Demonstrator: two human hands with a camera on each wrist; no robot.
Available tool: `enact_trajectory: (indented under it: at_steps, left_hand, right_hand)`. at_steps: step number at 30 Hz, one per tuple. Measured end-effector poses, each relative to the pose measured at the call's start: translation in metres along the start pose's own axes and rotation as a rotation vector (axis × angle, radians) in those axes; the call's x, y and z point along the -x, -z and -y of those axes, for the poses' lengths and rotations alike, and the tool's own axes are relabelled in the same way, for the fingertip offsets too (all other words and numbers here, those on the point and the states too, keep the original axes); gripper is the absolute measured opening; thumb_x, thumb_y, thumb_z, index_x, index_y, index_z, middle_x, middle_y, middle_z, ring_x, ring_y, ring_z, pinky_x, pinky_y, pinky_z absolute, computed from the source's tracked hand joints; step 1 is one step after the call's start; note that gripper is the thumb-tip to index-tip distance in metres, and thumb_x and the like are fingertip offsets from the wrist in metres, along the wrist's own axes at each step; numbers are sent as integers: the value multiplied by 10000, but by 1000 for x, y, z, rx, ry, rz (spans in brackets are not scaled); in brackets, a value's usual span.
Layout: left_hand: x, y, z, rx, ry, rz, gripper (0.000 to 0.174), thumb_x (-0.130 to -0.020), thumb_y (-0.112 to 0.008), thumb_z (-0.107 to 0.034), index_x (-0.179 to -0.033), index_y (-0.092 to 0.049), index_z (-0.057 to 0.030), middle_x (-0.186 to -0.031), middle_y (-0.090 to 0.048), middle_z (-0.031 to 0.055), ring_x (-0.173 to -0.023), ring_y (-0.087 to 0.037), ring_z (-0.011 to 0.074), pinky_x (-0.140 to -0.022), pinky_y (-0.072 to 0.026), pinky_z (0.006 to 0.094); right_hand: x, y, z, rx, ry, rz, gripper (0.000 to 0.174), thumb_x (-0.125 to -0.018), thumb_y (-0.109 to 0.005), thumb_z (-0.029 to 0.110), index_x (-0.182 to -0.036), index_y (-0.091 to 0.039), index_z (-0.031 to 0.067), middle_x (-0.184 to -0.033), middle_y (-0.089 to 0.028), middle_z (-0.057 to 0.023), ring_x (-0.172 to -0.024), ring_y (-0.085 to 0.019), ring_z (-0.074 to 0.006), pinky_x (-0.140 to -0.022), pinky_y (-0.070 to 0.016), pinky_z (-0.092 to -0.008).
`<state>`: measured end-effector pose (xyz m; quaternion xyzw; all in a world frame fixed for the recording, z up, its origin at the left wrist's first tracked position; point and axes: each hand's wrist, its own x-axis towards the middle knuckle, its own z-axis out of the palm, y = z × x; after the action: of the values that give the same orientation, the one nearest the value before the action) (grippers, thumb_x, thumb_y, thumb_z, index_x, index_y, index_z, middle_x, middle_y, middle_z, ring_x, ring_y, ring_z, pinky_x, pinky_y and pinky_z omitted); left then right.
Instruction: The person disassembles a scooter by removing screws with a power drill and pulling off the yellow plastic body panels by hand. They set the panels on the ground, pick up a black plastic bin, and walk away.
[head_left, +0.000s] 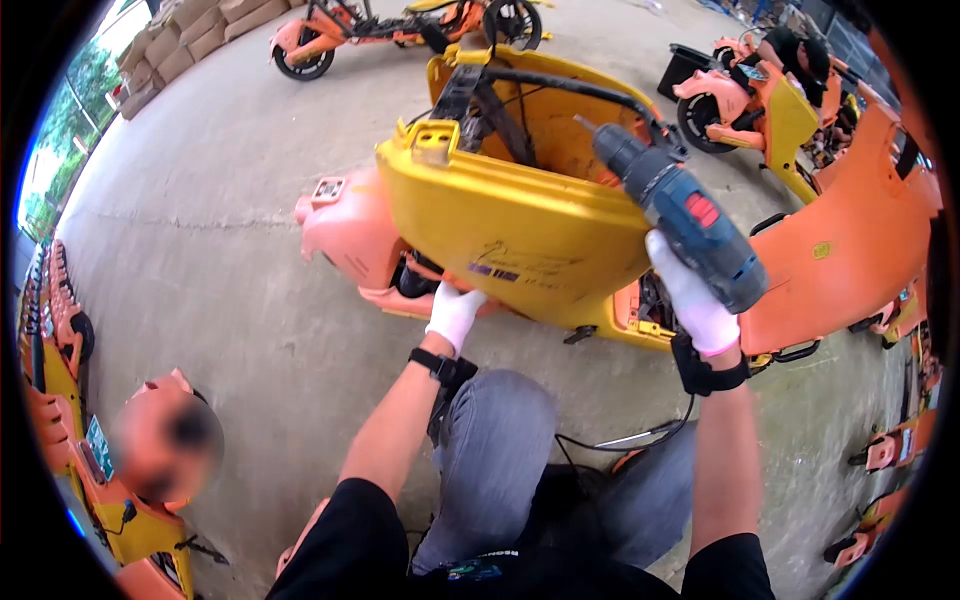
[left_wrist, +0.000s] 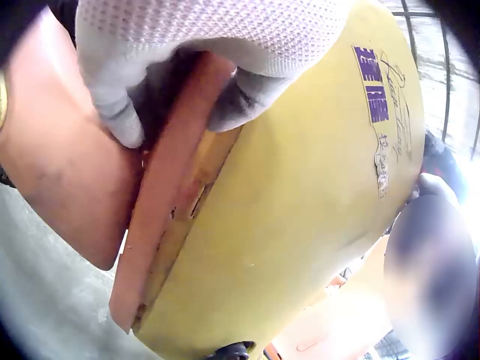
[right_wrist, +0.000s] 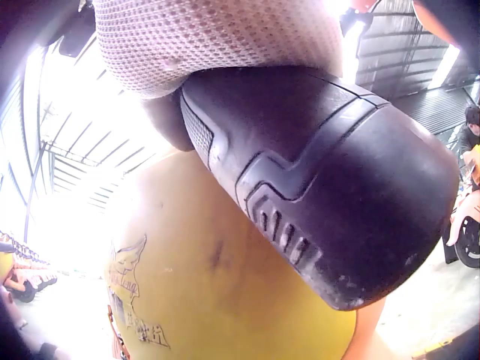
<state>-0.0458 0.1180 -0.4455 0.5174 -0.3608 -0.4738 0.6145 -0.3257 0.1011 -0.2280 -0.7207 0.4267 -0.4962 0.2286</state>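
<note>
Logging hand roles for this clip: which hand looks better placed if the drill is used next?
Probably the right hand: it holds the drill, raised beside the yellow body panel. The left hand is lower down, its gloved fingers gripping an orange strip.

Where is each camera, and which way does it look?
Head: on the person's head, looking forward and down at the yellow panel; left hand, right hand and knees show.
Left wrist: on that wrist, looking past its glove at an orange strip.
Right wrist: on that wrist, looking past its glove at the drill.
Head and right wrist share the drill.
</note>
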Motion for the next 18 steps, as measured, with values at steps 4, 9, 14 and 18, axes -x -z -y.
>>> enact_trajectory:
  at_steps: [4,9,14,18]
  left_hand:
    - [-3,0,-10,-7,124,41,396,-820,-672,-20,-1202,-572,7,-1177,-651,76,-1064,-623,183,-901,-499,305]
    - [0,7,-24,18,168,161,390,-829,-678,-44,-1205,-579,-13,-1170,-658,73,-1061,-626,173,-896,-504,307]
    - [-5,14,-35,-156,25,300,389,-858,-685,-136,-1221,-591,-34,-1203,-666,74,-1094,-624,211,-908,-507,325]
    - [-16,22,-14,-226,14,269,409,-829,-712,-119,-1209,-592,-24,-1195,-669,86,-1100,-619,192,-903,-507,324]
  right_hand:
    - [-1,0,7,39,10,27,451,-838,-665,25,-1263,-515,41,-1133,-615,-73,-1050,-601,-186,-941,-473,-317]
    - [-3,3,10,6,8,54,440,-835,-670,32,-1250,-525,33,-1133,-616,-79,-1057,-600,-188,-940,-476,-314]
    - [-3,2,4,39,38,8,473,-808,-690,13,-1253,-531,22,-1135,-622,-90,-1040,-615,-201,-930,-482,-307]
    - [-5,3,11,3,58,-1,481,-789,-701,1,-1244,-547,17,-1144,-628,-95,-1045,-619,-205,-929,-482,-308]
